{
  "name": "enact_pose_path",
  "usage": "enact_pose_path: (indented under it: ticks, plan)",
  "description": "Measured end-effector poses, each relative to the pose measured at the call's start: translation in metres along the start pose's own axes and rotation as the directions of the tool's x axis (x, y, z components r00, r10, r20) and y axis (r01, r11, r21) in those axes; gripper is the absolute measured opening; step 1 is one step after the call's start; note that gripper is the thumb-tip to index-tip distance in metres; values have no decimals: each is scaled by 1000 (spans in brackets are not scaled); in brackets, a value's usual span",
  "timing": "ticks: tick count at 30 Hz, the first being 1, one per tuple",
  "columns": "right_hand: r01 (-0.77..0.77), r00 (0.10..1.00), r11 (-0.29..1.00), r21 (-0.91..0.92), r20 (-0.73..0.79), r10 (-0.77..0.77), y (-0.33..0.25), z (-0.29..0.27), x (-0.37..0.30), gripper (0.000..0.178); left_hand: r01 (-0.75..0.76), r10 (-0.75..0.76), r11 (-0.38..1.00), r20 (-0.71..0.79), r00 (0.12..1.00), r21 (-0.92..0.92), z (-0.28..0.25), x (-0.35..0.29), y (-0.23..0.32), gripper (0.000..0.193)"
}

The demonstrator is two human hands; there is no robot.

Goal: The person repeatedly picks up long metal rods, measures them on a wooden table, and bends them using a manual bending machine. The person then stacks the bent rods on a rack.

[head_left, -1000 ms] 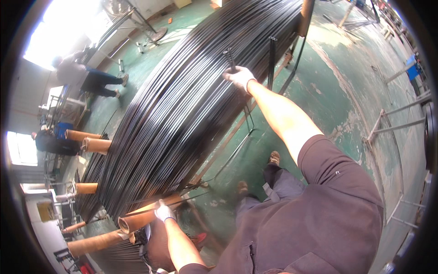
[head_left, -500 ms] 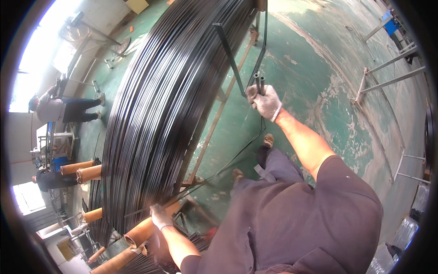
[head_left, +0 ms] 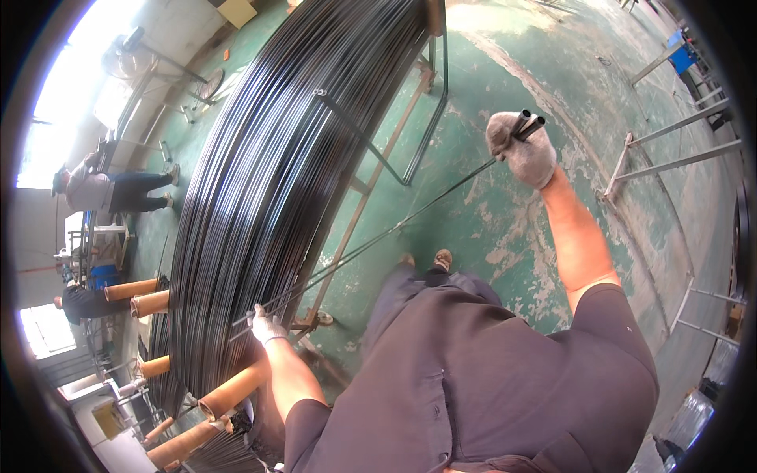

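Two slim black tubes [head_left: 398, 225] run across in front of me from hand to hand. In its grey-white work glove, my right hand [head_left: 527, 154] is closed round one end of them, and their hollow mouths stick out above the fingers. My left hand [head_left: 266, 325], gloved too, grips them near their other end, over the edge of the big bundle. That bundle [head_left: 268, 181] is a long, thick stack of shiny black tubes to my left. A bent dark metal bar [head_left: 363, 138] rises at its near side, apart from my hands.
Brown cardboard tubes [head_left: 233, 390] jut out by the lower end of the bundle. A rusty frame rail [head_left: 386, 146] runs along its side. Two people [head_left: 130, 189] stand at equipment on the far left. Metal stands [head_left: 678, 165] are at right on the worn green floor [head_left: 473, 229].
My right hand has moved right and slightly up with the tube ends, away from the bent bar. My left hand has shifted up a little along the bundle's edge.
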State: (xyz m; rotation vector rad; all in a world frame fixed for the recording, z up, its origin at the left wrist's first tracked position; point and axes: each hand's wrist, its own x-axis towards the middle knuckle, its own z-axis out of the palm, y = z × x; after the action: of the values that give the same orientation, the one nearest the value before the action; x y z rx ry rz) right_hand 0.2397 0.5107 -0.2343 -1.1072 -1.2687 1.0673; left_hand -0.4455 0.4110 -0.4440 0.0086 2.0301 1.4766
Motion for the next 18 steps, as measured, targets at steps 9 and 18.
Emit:
enact_pose_path:
  ticks: [9, 18]
  plan:
    - [155, 988, 988, -7, 20, -154, 29, -134, 160, 22, -167, 286, 949, 503, 816, -268, 134, -69, 13, 24]
    - [46, 856, 998, -34, -514, -57, 121, -208, 355, 38, -516, 407, 853, 517, 753, 81, 286, -222, 33, 50]
